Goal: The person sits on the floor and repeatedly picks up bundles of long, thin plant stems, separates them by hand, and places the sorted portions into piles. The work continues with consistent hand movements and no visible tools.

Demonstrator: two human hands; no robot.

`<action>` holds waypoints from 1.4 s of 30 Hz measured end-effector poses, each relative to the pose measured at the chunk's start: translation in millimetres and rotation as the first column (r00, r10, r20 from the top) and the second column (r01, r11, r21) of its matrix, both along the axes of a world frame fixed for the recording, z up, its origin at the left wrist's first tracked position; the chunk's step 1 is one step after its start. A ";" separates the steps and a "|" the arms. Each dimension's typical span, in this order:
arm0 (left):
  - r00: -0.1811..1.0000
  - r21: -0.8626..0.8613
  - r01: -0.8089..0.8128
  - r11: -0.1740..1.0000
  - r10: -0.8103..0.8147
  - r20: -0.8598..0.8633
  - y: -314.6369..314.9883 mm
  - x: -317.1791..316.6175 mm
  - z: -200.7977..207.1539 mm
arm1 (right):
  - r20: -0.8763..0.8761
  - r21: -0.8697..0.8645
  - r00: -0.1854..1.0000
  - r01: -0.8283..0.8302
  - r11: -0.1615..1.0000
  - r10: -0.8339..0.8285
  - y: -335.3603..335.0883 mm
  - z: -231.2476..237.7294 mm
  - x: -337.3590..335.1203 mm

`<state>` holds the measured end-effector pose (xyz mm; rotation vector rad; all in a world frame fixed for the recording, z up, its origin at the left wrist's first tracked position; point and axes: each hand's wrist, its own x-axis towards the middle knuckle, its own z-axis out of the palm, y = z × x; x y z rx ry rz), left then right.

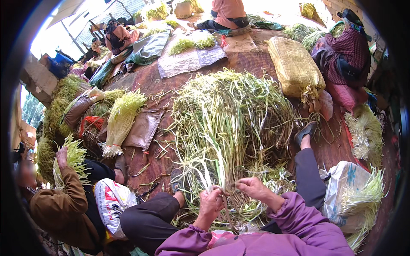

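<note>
My left hand [211, 204] is closed around the lower end of a handful of long green stalks with white bases [212, 168], held upright in front of me. My right hand [255, 187] pinches the same handful from the right, near the root end. Both hands sit just in front of a big loose heap of green stalks [232, 115] on the brown floor. My purple sleeves [294, 222] come in from the lower edge, and my legs in dark trousers stretch to either side of the heap.
A tied bundle of stalks [121, 119] lies left of the heap. A yellow mesh sack [294, 68] lies at the right. A white bag [346, 192] with stalks stands at my right. Other people sit around: one at the left [64, 205], one at the right [346, 51], others at the back.
</note>
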<state>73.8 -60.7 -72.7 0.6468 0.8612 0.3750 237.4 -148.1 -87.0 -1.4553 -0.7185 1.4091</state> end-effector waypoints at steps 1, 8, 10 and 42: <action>1.000 0.024 -0.001 1.000 0.001 -0.023 -2.8 4.3 0.0 | -0.011 0.061 0.997 0.072 0.996 -0.071 9.0 -6.6 -7.6; 0.962 0.254 0.015 0.967 0.055 -0.267 -12.0 10.4 -7.6 | 0.141 0.189 0.951 0.247 0.950 -0.275 17.4 -19.1 -27.2; 0.920 0.302 0.082 0.950 0.044 -0.388 -14.8 8.9 -17.6 | 0.134 0.309 0.894 0.373 0.875 -0.428 15.0 -5.7 -19.4; 0.973 0.316 -0.225 0.922 0.227 0.030 36.3 -9.9 16.3 | 0.684 -0.648 0.527 0.121 0.752 0.504 -82.8 -51.6 100.4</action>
